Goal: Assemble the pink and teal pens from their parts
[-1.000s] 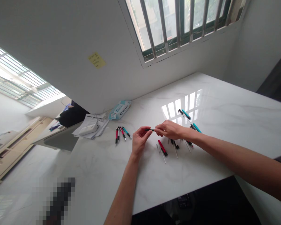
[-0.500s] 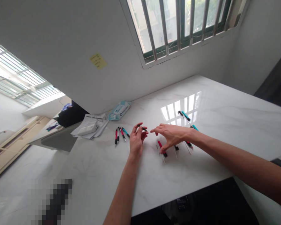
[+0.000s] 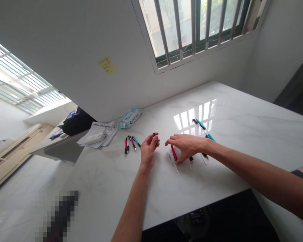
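- Red barrel (image 3: 174, 153): over the white tabletop (image 3: 111, 188), at the right hand (image 3: 187, 145); long axis slanting from upper left to lower right.
- Black pen part (image 3: 155, 134): at the left hand (image 3: 147, 153), upper end tipped slightly leftward.
- Surroundings: white refill (image 3: 177, 169) just beside the red barrel; four pens (image 3: 130, 144) farther left; right hand partly covering pieces behind it.
- Fingers: left, pinched on the black pen part; right, thumb and forefinger arched widely about the red barrel, grip not discernible.
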{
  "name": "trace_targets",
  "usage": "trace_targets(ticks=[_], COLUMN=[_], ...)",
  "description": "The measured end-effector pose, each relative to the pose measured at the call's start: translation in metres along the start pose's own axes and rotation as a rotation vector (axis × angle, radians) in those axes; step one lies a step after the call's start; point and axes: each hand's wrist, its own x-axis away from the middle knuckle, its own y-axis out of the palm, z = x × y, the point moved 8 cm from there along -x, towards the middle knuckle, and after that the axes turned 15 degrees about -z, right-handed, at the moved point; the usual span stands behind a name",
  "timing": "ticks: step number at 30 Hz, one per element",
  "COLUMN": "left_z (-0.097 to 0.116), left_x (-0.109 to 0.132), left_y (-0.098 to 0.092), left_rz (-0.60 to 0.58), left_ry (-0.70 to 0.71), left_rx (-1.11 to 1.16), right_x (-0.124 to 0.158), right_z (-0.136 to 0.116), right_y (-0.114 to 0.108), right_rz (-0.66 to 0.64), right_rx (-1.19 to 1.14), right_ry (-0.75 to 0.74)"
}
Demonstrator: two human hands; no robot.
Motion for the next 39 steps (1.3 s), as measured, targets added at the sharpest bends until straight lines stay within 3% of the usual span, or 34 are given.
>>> trace_targets(ticks=[5, 10, 12, 17, 24, 29, 33, 39], left_z=[-0.002, -0.012, -0.012, -0.001, 0.011, 0.011, 0.01, 0.014], left_x=[-0.001, 0.0, 0.0, -0.002, 0.001, 0.002, 0.002, -0.001], left_y=[0.004, 0.02, 0.021, 0.004, -0.016, -0.016, -0.018, -0.016], left_rz=[-0.03, -0.232, -0.253, -0.082, 0.119, 0.139, 0.158, 0.105], left_ry=[0.005, -0.067, -0.07, 0.012, 0.081, 0.082, 0.086, 0.156], left_rx=[-0.114, -0.094, -0.087, -0.104, -0.021, -0.023, -0.089, -0.225], right_x=[0.006, 0.005, 0.004, 0.005, -0.011, -0.016, -0.016, -0.007], right_z=[-0.001, -0.015, -0.016, -0.005, -0.016, -0.026, -0.027, -0.014], right_y=[-0.029, -0.028, -0.026, -0.028, 0.004, 0.016, 0.015, -0.008], right_rz=[0.272, 0.295, 0.304, 0.354, -0.008, -0.087, -0.072, 0.144], right_rx=[-0.066, -0.069, -0.09, -0.165, -0.128, -0.123, -0.137, -0.163], right_ry=[-0.003, -0.079, -0.087, -0.031, -0.126, -0.19, -0.204, -0.126])
